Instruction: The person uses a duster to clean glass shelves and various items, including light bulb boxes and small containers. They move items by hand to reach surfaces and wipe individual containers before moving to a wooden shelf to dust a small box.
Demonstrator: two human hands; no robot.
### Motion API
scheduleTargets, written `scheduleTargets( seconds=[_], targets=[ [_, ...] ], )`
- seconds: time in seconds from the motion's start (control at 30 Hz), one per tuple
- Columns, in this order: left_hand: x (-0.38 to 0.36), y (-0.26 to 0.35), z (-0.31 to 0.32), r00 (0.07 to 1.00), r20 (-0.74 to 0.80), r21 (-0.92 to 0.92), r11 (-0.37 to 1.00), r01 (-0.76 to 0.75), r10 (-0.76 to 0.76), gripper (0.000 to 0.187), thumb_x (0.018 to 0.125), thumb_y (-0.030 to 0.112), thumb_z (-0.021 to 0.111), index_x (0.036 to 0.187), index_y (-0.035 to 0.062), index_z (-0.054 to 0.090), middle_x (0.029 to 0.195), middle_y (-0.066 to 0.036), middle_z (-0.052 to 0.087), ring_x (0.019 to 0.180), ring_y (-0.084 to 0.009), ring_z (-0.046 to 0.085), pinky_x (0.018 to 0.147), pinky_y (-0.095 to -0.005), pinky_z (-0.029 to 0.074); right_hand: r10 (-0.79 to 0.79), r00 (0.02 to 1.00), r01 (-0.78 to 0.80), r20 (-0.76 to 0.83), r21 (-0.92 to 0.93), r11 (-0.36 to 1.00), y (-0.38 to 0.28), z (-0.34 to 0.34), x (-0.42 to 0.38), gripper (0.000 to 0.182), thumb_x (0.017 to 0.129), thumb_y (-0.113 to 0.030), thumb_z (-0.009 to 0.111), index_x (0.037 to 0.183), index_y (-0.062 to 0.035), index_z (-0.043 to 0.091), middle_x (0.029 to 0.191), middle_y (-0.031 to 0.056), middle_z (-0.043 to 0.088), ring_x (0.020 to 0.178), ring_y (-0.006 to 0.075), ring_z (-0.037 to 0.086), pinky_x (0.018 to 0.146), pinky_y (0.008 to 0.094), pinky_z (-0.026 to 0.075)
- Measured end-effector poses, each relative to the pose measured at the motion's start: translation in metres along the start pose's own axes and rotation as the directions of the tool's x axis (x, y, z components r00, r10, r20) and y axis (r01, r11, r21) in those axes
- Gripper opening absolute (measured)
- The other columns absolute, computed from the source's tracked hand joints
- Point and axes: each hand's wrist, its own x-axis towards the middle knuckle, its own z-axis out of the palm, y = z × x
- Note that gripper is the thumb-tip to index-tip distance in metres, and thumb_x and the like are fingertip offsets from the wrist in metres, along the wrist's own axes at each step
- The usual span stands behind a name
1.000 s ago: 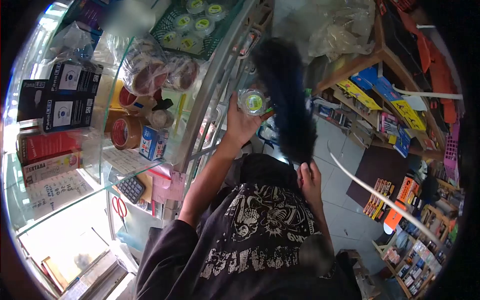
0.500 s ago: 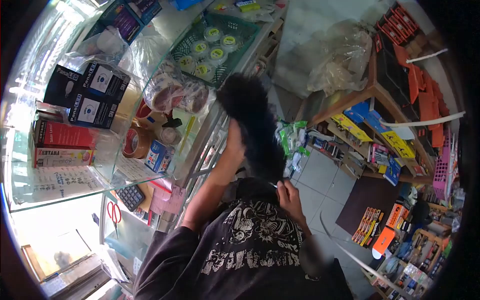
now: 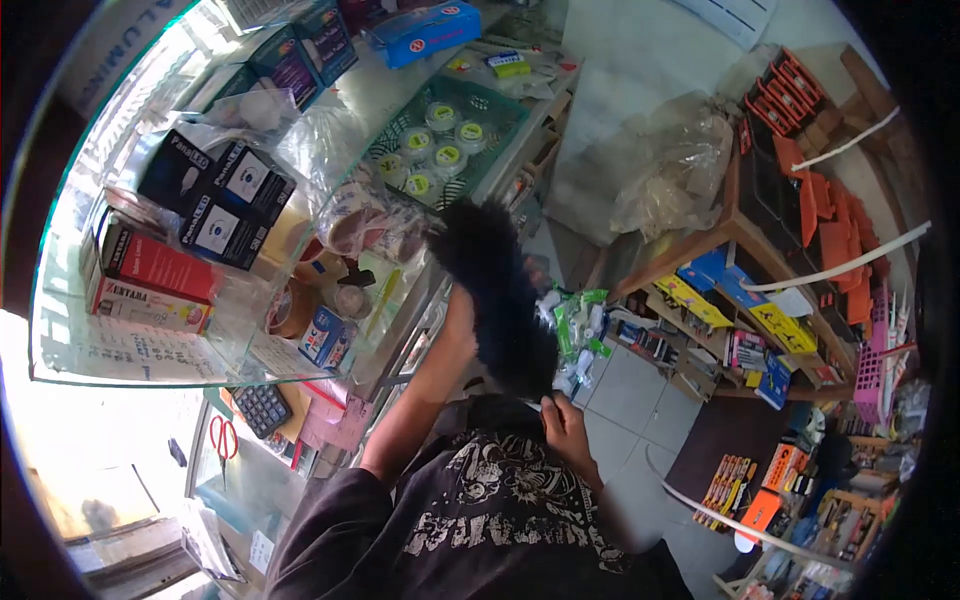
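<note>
A fluffy black duster (image 3: 500, 300) stretches across the middle of the view, its far end by the edge of the glass counter. My right hand (image 3: 564, 424) is closed around its near end. My left hand (image 3: 457, 325) is at the duster's left side, its fingers hidden behind the dark fibres. Left of the duster, rolls of tape (image 3: 295, 305) and a blue ABC box (image 3: 327, 338) lie in the glass case. Beyond its far end, a green basket (image 3: 500, 122) holds several round clear containers with yellow-green labels.
Light bulb boxes (image 3: 225, 205), a calculator (image 3: 262, 410) and red scissors (image 3: 223, 440) are at the left. A wooden shelf (image 3: 735, 225) with orange items stands right. Green packets (image 3: 580, 325) hang beyond the duster. White strips (image 3: 850, 262) cross the right side.
The view has shifted, showing more of the blue package at the top. The duster's far end has moved slightly down, and both hands remain at the duster.
</note>
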Motion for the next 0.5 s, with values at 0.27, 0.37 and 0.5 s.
scheduleTargets(
  seconds=[0.27,0.37,0.5],
  targets=[
    [-0.027,-0.018,0.017,0.989,-0.135,-0.010,0.998,0.055,-0.056,0.045,0.096,0.040,0.049,0.126,0.0067,0.050,0.121,-0.009,0.057,0.111,-0.0229,0.057,0.100,-0.0372,0.044,0.082,0.988,-0.051,-0.133,0.227,0.973,-0.033,0.010,0.031,0.026,0.097,-0.018,0.051,0.078,-0.0015,0.045,0.059,0.0009,0.038,0.055,0.0070,0.034,0.050,0.0260,0.030],
    [-0.025,-0.004,-0.001,0.972,-0.234,0.068,0.998,0.008,0.008,0.033,0.096,0.034,0.052,0.117,0.0077,0.055,0.111,-0.007,0.062,0.103,-0.0198,0.061,0.092,-0.0335,0.049,0.081,0.995,-0.056,-0.065,0.318,0.947,-0.031,0.006,0.026,0.030,0.099,-0.021,0.049,0.076,-0.0032,0.044,0.059,-0.0008,0.037,0.052,0.0061,0.034,0.048,0.0253,0.029],
    [-0.018,0.017,-0.032,0.972,-0.208,0.231,0.971,-0.056,0.106,0.032,0.096,0.035,0.053,0.114,0.0088,0.057,0.106,-0.005,0.064,0.098,-0.0188,0.063,0.084,-0.0346,0.051,0.046,0.998,-0.057,0.042,0.311,0.949,-0.007,0.005,0.003,0.030,0.100,-0.025,0.047,0.076,-0.0080,0.042,0.058,-0.0026,0.039,0.046,0.0048,0.035,0.043,0.0229,0.028]
  ],
)
